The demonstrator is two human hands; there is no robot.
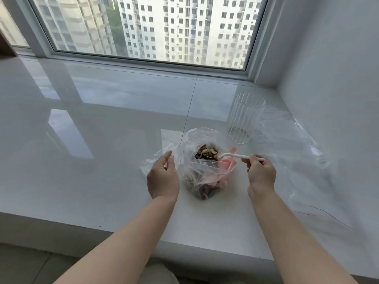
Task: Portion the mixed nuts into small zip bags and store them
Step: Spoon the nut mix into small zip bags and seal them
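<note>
Right fingers pinching spoon, left holding bag

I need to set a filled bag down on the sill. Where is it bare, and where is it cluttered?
Bare: the wide stretch of white sill left of the left hand, reaching back to the window frame. Crowded: right of the nut bag, where the right hand holds the spoon, the ribbed glass stands, and clear zip bags lie spread toward the wall.

Brown nuts, white spoon, ribbed clear glass.
</note>
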